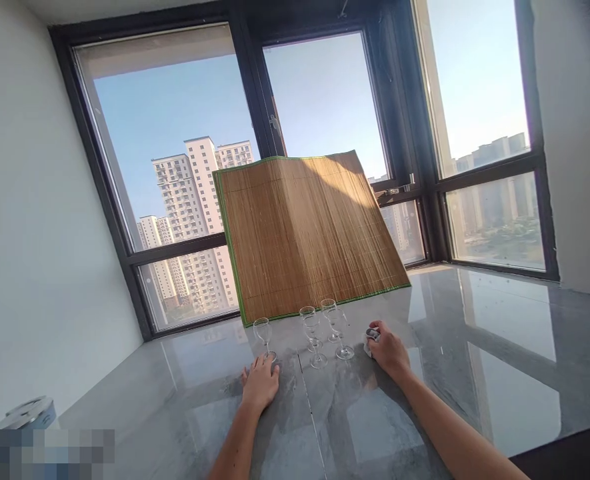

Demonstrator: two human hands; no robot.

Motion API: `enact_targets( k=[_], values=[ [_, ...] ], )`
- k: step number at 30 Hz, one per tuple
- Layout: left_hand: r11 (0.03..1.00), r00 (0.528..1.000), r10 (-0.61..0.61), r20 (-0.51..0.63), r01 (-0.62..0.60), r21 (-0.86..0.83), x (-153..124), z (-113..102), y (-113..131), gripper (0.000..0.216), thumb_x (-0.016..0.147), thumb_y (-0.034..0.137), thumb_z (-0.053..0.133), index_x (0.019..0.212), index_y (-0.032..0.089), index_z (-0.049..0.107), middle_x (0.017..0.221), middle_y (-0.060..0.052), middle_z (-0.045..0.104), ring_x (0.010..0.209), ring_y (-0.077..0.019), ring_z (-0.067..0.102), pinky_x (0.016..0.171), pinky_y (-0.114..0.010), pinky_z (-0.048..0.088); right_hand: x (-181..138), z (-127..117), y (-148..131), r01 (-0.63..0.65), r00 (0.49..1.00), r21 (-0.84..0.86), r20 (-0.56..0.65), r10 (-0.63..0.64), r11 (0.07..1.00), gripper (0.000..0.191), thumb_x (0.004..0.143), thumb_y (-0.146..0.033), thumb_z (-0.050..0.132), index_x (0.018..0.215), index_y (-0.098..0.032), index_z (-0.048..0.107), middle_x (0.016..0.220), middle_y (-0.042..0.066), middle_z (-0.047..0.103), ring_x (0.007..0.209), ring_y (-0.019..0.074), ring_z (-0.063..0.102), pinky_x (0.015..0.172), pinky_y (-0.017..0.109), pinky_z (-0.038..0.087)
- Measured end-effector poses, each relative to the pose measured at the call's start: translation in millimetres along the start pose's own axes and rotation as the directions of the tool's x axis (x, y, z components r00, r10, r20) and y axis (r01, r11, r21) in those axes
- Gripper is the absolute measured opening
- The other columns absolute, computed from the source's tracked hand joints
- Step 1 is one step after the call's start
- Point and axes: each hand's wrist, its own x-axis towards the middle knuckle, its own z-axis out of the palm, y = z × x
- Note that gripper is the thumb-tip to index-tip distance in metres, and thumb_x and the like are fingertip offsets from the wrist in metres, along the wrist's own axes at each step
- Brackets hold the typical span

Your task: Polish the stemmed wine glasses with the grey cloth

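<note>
My left hand (261, 384) lies low on the grey surface with its fingers stretched forward. Its fingertips reach the foot of a small clear stemmed glass (263, 328), which stands upright; whether they press on the foot is hard to see. Several more stemmed glasses (343, 351) stand upright in a group between my hands. To the right of that group, my right hand (391, 352) is closed round a small whitish object with a dark round top (372, 335). My fingers partly cover that object, and its kind cannot be made out.
Behind the glasses a bamboo mat (307, 233) with green edging leans against the dark-framed window (247, 67). The glossy grey tiled sill (355, 427) carries reflections and a joint line. A blue and white container (31, 412) stands at lower left, partly blurred out.
</note>
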Motion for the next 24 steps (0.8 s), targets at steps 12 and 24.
enact_targets(
  k=[12,24],
  values=[
    [0.828,0.844,0.534,0.057,-0.508,-0.236,-23,2,85,0.057,0.085,0.047,0.051,0.140,0.030,0.049,0.151,-0.008,0.041,0.141,-0.0270,0.033,0.119,-0.050,0.014,0,-1,-2,0.006,1.000,-0.003,-0.007,-0.006,1.000,0.027,0.082,-0.020,0.050,0.108,-0.023,0.055,0.088,0.006,0.071,0.085,0.0231,0.066,0.064,0.027,0.034],
    [0.890,0.885,0.450,0.119,-0.433,-0.143,-49,-23,54,0.055,0.085,0.046,0.045,0.136,0.027,0.056,0.140,-0.003,0.055,0.130,-0.0254,0.045,0.114,-0.039,0.028,-4,-6,-5,0.004,1.000,0.017,0.027,-0.004,1.000,0.029,0.082,-0.021,0.048,0.111,-0.022,0.056,0.089,0.008,0.071,0.086,0.0248,0.067,0.065,0.028,0.035]
  ],
)
